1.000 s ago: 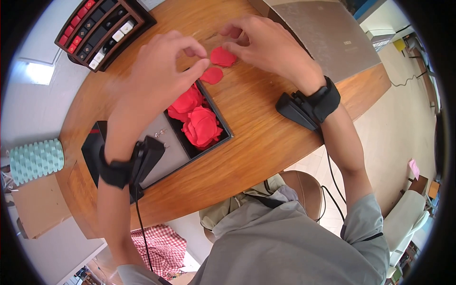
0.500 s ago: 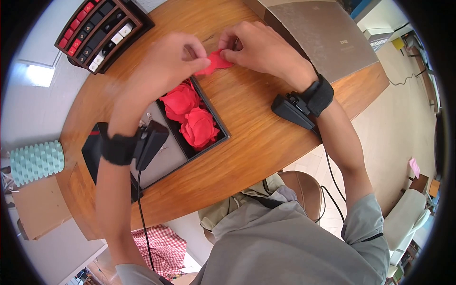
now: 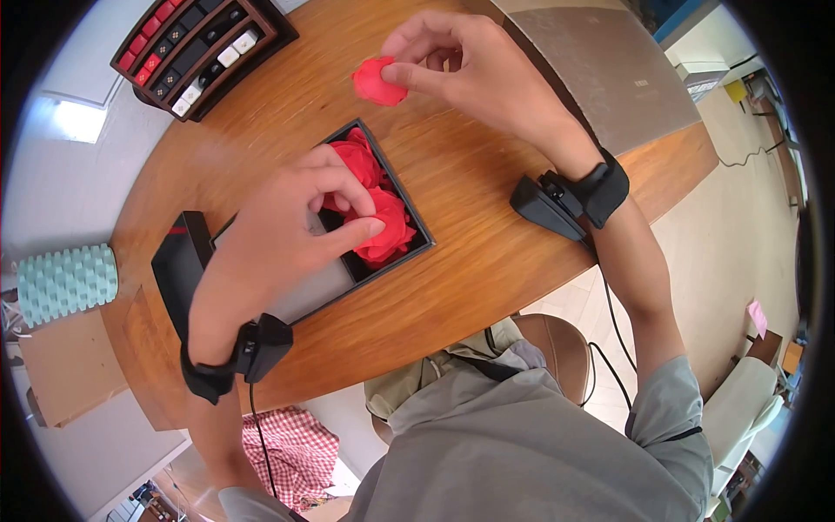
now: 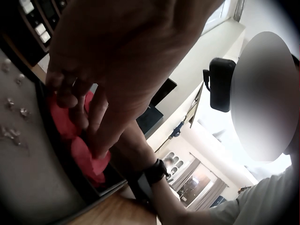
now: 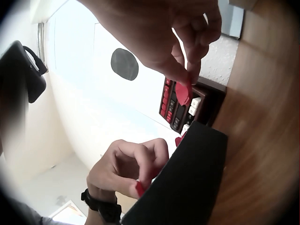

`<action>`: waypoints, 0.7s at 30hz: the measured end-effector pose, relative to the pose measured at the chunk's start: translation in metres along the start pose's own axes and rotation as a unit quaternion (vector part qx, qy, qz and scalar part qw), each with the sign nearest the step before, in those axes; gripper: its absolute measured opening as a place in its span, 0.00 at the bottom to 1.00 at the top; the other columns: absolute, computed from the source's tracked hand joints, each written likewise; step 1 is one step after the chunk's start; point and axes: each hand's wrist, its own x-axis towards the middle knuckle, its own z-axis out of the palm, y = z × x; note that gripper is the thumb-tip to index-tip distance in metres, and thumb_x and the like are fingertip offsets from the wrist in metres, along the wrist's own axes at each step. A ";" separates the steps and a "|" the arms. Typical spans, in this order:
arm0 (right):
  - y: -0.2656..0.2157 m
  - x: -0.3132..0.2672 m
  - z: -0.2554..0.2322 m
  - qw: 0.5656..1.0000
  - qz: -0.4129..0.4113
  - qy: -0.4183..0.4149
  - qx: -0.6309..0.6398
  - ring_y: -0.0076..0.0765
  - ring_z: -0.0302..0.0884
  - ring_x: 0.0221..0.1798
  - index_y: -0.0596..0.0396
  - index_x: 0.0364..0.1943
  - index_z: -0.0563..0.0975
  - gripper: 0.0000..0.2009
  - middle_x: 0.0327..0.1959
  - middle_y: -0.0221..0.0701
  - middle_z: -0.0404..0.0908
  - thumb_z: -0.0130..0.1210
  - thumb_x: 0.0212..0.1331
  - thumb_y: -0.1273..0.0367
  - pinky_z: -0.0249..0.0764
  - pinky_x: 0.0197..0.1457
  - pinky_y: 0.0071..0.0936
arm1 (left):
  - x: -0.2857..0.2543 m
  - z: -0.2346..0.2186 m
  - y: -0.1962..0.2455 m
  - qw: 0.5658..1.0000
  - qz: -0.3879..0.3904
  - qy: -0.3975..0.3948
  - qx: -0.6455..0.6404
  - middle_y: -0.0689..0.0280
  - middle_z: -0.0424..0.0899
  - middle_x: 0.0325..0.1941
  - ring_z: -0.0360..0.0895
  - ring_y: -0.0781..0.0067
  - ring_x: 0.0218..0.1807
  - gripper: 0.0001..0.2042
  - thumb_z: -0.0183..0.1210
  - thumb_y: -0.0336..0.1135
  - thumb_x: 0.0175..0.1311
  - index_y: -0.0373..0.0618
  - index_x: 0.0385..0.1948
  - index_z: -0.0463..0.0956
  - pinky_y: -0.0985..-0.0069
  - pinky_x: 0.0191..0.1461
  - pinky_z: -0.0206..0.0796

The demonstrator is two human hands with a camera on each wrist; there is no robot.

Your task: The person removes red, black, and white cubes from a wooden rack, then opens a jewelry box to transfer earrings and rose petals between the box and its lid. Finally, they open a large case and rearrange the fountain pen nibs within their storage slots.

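Above the table, my right hand (image 3: pixel 487 74) pinches a red petal (image 3: pixel 380 83) between thumb and index finger. My left hand (image 3: pixel 265 226) reaches over an open black box (image 3: pixel 407 178), thumb and index fingertips right at the nearer of two red artificial roses (image 3: pixel 396 228) in its right-hand compartment. In the right wrist view a bit of red petal (image 5: pixel 139 188) shows at those left fingertips. The left hand covers much of the grey padded side (image 3: pixel 317 294). Small shiny jewelry pieces (image 4: pixel 23 112) lie on that padding in the left wrist view.
A black box part (image 3: pixel 183 261) with a red mark stands left of the open box. At the back left is a dark wooden rack (image 3: pixel 196 61) of red, black and white keycaps. A large brown box (image 3: pixel 600 74) sits at the back right. Cables hang from both wrist cameras.
Two red petals lay on the table; both hands took hold there. The right hand has lifted one petal up and back. The left hand has come down and toward me over the roses.
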 end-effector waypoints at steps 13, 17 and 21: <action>-0.019 -0.013 0.026 0.991 -0.039 -0.097 0.078 0.16 0.75 0.32 0.50 0.42 0.85 0.06 0.32 0.21 0.88 0.67 0.62 0.68 0.66 0.36 0.19 | -0.037 0.019 0.012 0.975 0.102 0.125 0.151 0.63 0.81 0.45 0.76 0.62 0.50 0.13 0.69 0.28 0.59 0.43 0.46 0.82 0.70 0.56 0.66; -0.018 -0.018 0.038 0.991 -0.091 -0.093 0.009 0.27 0.78 0.37 0.50 0.43 0.85 0.08 0.36 0.26 0.85 0.67 0.61 0.69 0.72 0.40 0.26 | -0.048 0.033 0.017 0.974 0.081 0.086 0.193 0.60 0.81 0.59 0.75 0.54 0.57 0.16 0.71 0.30 0.59 0.41 0.49 0.82 0.62 0.66 0.62; -0.012 -0.025 0.053 0.989 -0.133 -0.033 -0.047 0.38 0.79 0.50 0.52 0.45 0.84 0.11 0.46 0.31 0.78 0.67 0.57 0.70 0.76 0.53 0.34 | -0.053 0.043 0.019 0.976 0.054 0.077 0.194 0.61 0.80 0.62 0.73 0.51 0.59 0.20 0.73 0.33 0.57 0.42 0.51 0.82 0.62 0.67 0.62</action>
